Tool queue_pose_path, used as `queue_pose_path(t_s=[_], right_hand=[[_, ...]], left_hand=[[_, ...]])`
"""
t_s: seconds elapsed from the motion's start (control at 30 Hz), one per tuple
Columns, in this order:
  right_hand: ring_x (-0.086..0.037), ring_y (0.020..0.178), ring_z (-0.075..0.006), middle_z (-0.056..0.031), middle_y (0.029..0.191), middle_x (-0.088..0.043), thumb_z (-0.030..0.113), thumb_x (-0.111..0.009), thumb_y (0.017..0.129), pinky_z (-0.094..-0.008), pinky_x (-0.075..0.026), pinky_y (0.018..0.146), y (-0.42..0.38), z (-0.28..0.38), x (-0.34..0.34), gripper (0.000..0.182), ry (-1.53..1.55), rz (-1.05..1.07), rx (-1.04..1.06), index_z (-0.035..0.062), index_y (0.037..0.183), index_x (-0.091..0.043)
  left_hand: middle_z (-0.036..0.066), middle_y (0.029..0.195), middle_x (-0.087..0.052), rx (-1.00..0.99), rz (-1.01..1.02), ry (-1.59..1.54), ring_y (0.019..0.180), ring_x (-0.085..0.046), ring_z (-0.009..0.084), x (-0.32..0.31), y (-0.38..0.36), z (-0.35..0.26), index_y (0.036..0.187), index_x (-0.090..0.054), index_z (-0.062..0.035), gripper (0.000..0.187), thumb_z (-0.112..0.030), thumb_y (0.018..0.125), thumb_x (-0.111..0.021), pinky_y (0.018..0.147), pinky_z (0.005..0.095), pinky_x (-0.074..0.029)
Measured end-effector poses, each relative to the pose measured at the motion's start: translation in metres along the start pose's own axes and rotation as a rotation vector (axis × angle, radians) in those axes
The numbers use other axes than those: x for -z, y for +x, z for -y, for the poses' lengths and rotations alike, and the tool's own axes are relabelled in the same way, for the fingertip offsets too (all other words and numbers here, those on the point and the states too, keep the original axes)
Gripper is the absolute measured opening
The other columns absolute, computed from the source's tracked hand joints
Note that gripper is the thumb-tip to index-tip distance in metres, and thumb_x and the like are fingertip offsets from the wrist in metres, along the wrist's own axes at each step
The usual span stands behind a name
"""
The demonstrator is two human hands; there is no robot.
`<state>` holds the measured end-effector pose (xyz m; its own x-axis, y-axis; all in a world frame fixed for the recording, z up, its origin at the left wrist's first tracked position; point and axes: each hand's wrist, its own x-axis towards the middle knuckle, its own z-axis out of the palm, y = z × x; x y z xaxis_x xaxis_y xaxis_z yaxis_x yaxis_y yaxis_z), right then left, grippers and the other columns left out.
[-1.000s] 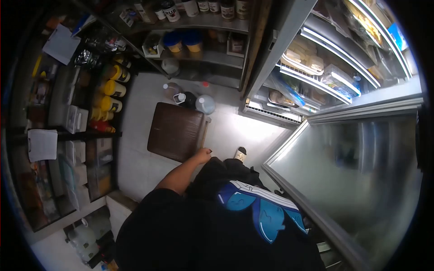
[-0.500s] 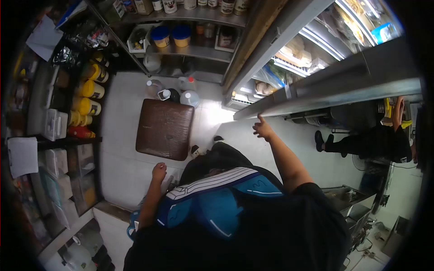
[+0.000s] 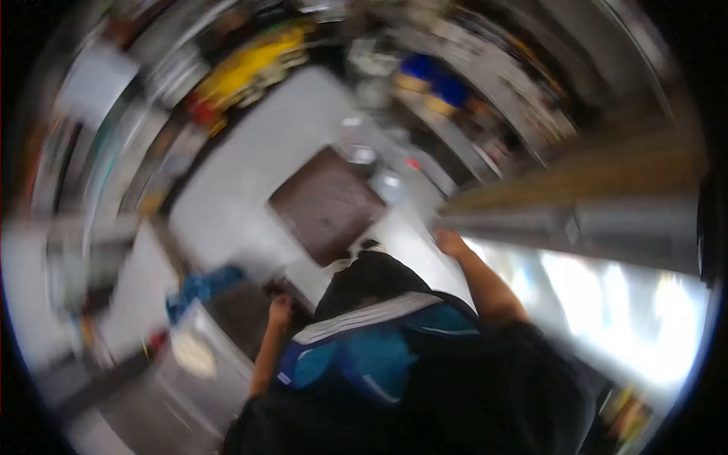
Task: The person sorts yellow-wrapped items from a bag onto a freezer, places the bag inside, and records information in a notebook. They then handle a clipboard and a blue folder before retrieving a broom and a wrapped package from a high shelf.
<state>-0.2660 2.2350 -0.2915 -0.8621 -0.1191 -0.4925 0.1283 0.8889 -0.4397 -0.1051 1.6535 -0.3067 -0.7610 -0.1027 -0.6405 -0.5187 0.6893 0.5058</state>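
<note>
The head view is heavily smeared by motion. My left hand hangs low at the left of my body, near the edge of a dark brown surface; its fingers are too blurred to read. On the right, my right hand is raised beside the grey frame of the lit fridge, and its fingers are blurred too. Between and beyond my hands, a brown square padded stool stands on the pale floor. Clear jugs are beside its far right edge.
Shelves with yellow containers run along the upper left. Blue-lidded tubs sit on a metal rack at the top. A blue item and a steel surface with a pale round thing are at the lower left.
The view has swung round, so the stool, shelves and fridge appear rotated clockwise. My right hand, formerly with fingers spread near the fridge door edge, is now by its frame. The other person has left view.
</note>
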Motion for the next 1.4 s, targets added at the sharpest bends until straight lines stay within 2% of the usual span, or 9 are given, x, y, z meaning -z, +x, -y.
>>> queue_pose_path(t_s=[0.07,0.17,0.2,0.53,0.8,0.87,1.0,1.13,1.4], right_hand=[[-0.056,0.098,-0.0341,-0.0182,0.102,-0.060,0.017,-0.050,0.080,-0.0429,-0.044,0.083,0.026,-0.005,0.020,0.026,-0.186,0.053,0.254,0.0019,0.099,-0.058],[-0.056,0.064,-0.0165,-0.0076,0.077,-0.060,0.012,-0.053,0.084,-0.0316,-0.045,0.053,0.052,0.010,0.048,0.016,0.373,0.319,-0.190,0.0036,0.096,-0.059],[-0.056,0.065,-0.0171,-0.0072,0.078,-0.060,0.010,-0.052,0.083,-0.0316,-0.045,0.050,0.093,-0.048,0.023,0.017,0.135,0.319,0.032,0.0046,0.098,-0.058],[-0.057,0.060,-0.0200,-0.0099,0.081,-0.059,0.010,-0.053,0.082,-0.0325,-0.047,0.051,0.135,0.091,0.039,0.021,0.064,0.428,0.124,0.0013,0.101,-0.056],[-0.057,0.064,-0.0165,-0.0061,0.078,-0.059,0.014,-0.056,0.081,-0.0297,-0.046,0.054,0.127,0.200,0.009,0.021,0.097,0.390,0.373,0.0056,0.101,-0.058],[-0.056,0.063,-0.0147,-0.0031,0.077,-0.059,0.014,-0.056,0.082,-0.0283,-0.045,0.054,0.118,0.206,0.016,0.022,-0.120,0.294,0.615,0.0053,0.102,-0.058],[-0.058,0.072,-0.0208,-0.0076,0.083,-0.061,0.019,-0.056,0.082,-0.0293,-0.044,0.064,0.110,0.160,0.065,0.027,0.082,0.419,0.370,0.0036,0.105,-0.057],[-0.055,0.066,-0.0180,-0.0041,0.077,-0.057,0.021,-0.057,0.083,-0.0267,-0.043,0.057,0.068,0.184,0.096,0.024,0.109,0.558,0.166,0.0052,0.102,-0.056],[-0.050,0.062,-0.0114,0.0001,0.075,-0.053,0.022,-0.056,0.088,-0.0230,-0.042,0.052,0.108,0.247,0.096,0.016,0.027,0.691,0.111,0.0083,0.096,-0.054]], left_hand=[[0.018,0.101,-0.062,0.118,-0.139,-0.101,0.095,-0.057,0.0354,-0.017,-0.028,-0.039,0.105,-0.060,-0.0079,0.033,-0.032,0.084,-0.052,0.080,0.0417,-0.047],[0.018,0.106,-0.061,0.262,-0.313,-0.277,0.100,-0.057,0.0350,-0.051,-0.050,-0.061,0.106,-0.062,-0.0076,0.035,-0.031,0.081,-0.058,0.088,0.0411,-0.044],[0.019,0.104,-0.062,0.332,-0.281,-0.333,0.100,-0.058,0.0339,-0.028,-0.069,-0.102,0.106,-0.062,-0.0079,0.033,-0.029,0.080,-0.060,0.088,0.0401,-0.044],[0.012,0.096,-0.064,0.219,-0.574,-0.586,0.091,-0.062,0.0243,0.027,-0.140,-0.157,0.111,-0.058,-0.0102,0.030,-0.026,0.086,-0.058,0.082,0.0348,-0.047],[0.017,0.103,-0.061,0.247,-1.484,-0.384,0.096,-0.058,0.0299,0.133,-0.205,-0.062,0.103,-0.061,-0.0008,0.026,-0.008,0.078,-0.059,0.087,0.0369,-0.045],[0.017,0.104,-0.057,0.359,-1.525,-0.002,0.099,-0.053,0.0338,0.182,-0.223,-0.049,0.101,-0.062,-0.0025,0.030,-0.006,0.072,-0.060,0.087,0.0403,-0.043],[0.019,0.108,-0.052,0.488,-1.305,0.041,0.106,-0.047,0.0355,0.220,-0.204,-0.027,0.114,-0.055,-0.0066,0.048,-0.018,0.068,-0.067,0.090,0.0432,-0.040],[0.020,0.130,-0.041,1.078,-1.433,-0.475,0.123,-0.034,0.0372,0.241,-0.203,-0.002,0.135,-0.032,-0.0100,0.084,-0.039,0.067,-0.073,0.097,0.0528,-0.031],[0.017,0.118,-0.053,0.930,-1.206,-0.786,0.114,-0.047,0.0334,0.213,-0.217,0.041,0.130,-0.031,-0.0033,0.095,-0.052,0.061,-0.076,0.092,0.0471,-0.039]])
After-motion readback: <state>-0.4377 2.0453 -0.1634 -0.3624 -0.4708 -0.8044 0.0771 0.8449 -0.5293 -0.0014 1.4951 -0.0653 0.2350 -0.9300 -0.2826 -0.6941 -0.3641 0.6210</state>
